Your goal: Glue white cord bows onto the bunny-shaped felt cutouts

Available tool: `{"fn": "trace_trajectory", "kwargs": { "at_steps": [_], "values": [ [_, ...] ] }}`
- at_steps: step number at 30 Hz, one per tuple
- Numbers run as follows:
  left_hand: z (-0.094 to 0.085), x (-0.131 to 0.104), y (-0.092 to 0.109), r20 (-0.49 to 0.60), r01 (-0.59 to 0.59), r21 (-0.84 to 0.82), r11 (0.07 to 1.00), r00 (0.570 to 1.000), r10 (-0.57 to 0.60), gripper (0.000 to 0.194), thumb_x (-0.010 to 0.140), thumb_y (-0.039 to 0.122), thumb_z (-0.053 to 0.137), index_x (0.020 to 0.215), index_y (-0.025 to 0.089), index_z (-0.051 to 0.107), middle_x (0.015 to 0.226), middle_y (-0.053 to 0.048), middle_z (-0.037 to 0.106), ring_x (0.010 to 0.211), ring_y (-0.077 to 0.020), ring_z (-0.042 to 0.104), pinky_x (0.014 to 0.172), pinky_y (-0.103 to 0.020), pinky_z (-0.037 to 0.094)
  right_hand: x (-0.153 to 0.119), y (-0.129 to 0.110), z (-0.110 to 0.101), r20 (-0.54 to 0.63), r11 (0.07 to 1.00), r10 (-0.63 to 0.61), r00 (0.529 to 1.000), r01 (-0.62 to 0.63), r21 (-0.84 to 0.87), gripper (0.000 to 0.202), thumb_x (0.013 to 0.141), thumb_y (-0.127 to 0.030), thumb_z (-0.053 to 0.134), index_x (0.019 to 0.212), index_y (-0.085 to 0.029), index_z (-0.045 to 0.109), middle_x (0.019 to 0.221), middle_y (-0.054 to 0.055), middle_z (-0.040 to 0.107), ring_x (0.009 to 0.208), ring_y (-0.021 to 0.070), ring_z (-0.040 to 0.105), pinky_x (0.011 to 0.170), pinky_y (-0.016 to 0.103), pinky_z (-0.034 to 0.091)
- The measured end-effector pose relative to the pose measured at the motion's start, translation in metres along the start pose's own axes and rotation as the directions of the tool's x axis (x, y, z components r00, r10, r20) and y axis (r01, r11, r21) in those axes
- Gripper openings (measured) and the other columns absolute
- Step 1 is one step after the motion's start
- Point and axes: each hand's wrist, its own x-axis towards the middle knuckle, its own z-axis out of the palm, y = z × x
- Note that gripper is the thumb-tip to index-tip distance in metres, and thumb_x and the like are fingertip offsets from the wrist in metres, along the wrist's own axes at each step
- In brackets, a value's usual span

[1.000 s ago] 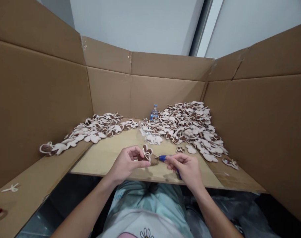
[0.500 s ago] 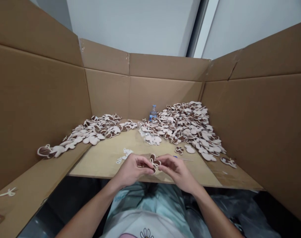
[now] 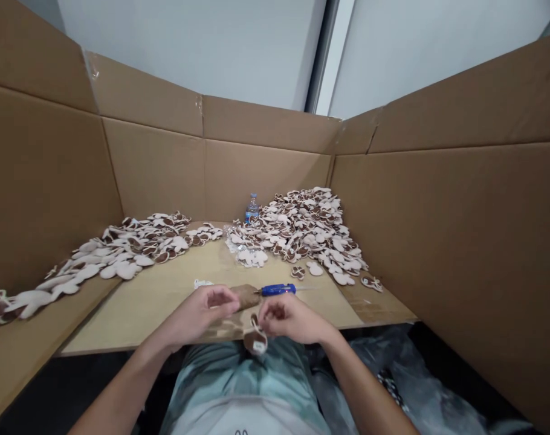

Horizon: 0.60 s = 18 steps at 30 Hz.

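Note:
My right hand [image 3: 286, 317] pinches a small brown felt piece [image 3: 252, 344] trimmed with cream cord. It hangs below my fingertips over my lap, and a small white patch shows on its lower part. To its left, my left hand [image 3: 207, 311] is raised over the board, thumb and fingers apart, with nothing between them. Just beyond my hands lies a blue glue gun [image 3: 278, 290], its tip resting at a brown pad [image 3: 245, 296]. White cord pieces [image 3: 203, 283] are partly hidden behind my left hand.
Large heaps of felt pieces lie at right [image 3: 311, 226] and left [image 3: 121, 244]. A water bottle [image 3: 252, 208] stands at the back beside a clear plastic bag [image 3: 239, 248]. Cardboard walls [image 3: 438, 211] enclose the tabletop [image 3: 134, 311] on three sides.
My left hand has let go of the brown felt piece, which now hangs lower from my right hand. My view has turned right, and the glue gun shows more fully.

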Motion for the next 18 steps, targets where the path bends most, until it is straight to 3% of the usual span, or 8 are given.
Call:
{"fn": "trace_trajectory", "kwargs": {
  "at_steps": [1,3,4,6,8,12,15,18],
  "values": [
    [-0.006,0.002,-0.003,-0.075,-0.007,0.033,0.999,0.997,0.010,0.024,0.077,0.040,0.071,0.071,0.018,0.070,0.078,-0.007,0.074,0.082,-0.0238,0.068,0.075,-0.031,0.050,0.000,0.001,-0.003,0.032,1.000,0.017,0.999,-0.017,-0.007,0.009,0.079,-0.026,0.063,0.078,-0.018,0.068,0.063,-0.001,0.064,0.055,0.0121,0.059,0.052,0.022,0.047],
    [-0.019,0.006,-0.009,-0.230,-0.010,0.074,0.997,0.973,0.027,0.031,0.076,0.046,0.070,0.063,0.018,0.067,0.075,-0.007,0.074,0.084,-0.0260,0.068,0.072,-0.031,0.051,0.001,0.001,-0.010,-0.149,0.998,-0.016,0.989,0.007,-0.062,0.018,0.081,-0.029,0.058,0.091,-0.018,0.069,0.077,0.004,0.070,0.067,0.0158,0.065,0.058,0.025,0.052],
    [-0.025,0.007,-0.011,-0.295,-0.005,0.081,0.997,0.955,0.029,0.033,0.076,0.048,0.069,0.063,0.017,0.067,0.076,-0.007,0.075,0.086,-0.0269,0.068,0.073,-0.031,0.051,0.001,0.000,-0.015,-0.322,0.993,-0.060,0.945,0.023,-0.118,0.027,0.083,-0.030,0.055,0.104,-0.018,0.067,0.091,0.007,0.071,0.080,0.0179,0.067,0.066,0.027,0.054],
    [-0.036,0.011,-0.016,-0.384,0.017,0.072,0.997,0.923,0.012,0.036,0.075,0.052,0.068,0.067,0.017,0.069,0.083,-0.009,0.076,0.090,-0.0279,0.068,0.076,-0.032,0.052,0.000,-0.002,-0.025,-0.588,0.970,-0.143,0.796,-0.006,-0.244,0.049,0.085,-0.033,0.052,0.132,-0.017,0.053,0.118,0.013,0.065,0.104,0.0210,0.063,0.082,0.033,0.053],
    [-0.045,0.013,-0.020,-0.428,0.043,0.062,0.997,0.904,-0.013,0.041,0.076,0.055,0.065,0.073,0.015,0.072,0.092,-0.012,0.077,0.093,-0.0280,0.068,0.081,-0.034,0.053,-0.002,-0.004,-0.035,-0.642,0.945,-0.155,0.751,-0.076,-0.317,0.061,0.085,-0.035,0.052,0.141,-0.014,0.044,0.124,0.017,0.063,0.107,0.0235,0.063,0.086,0.037,0.052],
    [-0.064,0.017,-0.034,-0.493,0.100,0.250,0.963,0.869,0.038,0.042,0.074,0.056,0.063,0.074,0.015,0.074,0.088,-0.011,0.077,0.086,-0.0281,0.070,0.080,-0.037,0.053,-0.002,-0.002,-0.045,-0.583,0.935,-0.082,0.809,-0.140,-0.325,0.039,0.083,-0.040,0.051,0.101,-0.012,0.072,0.092,0.014,0.075,0.081,0.0252,0.069,0.070,0.034,0.054],
    [-0.081,0.016,-0.045,-0.548,0.175,0.465,0.868,0.827,0.127,0.033,0.073,0.048,0.064,0.074,0.016,0.073,0.088,-0.010,0.078,0.083,-0.0277,0.070,0.078,-0.034,0.052,-0.001,0.001,-0.047,-0.585,0.941,-0.063,0.808,-0.148,-0.305,0.029,0.077,-0.039,0.058,0.072,-0.015,0.073,0.070,0.010,0.075,0.065,0.0237,0.068,0.059,0.030,0.051],
    [-0.104,0.015,-0.052,-0.622,0.289,0.552,0.782,0.767,0.156,0.039,0.081,0.049,0.053,0.068,0.016,0.070,0.075,-0.011,0.076,0.074,-0.0293,0.069,0.071,-0.035,0.050,0.000,0.004,-0.052,-0.631,0.937,-0.079,0.772,-0.158,-0.311,0.028,0.075,-0.041,0.062,0.064,-0.016,0.070,0.060,0.008,0.072,0.057,0.0228,0.066,0.054,0.029,0.047]
  ]
}}
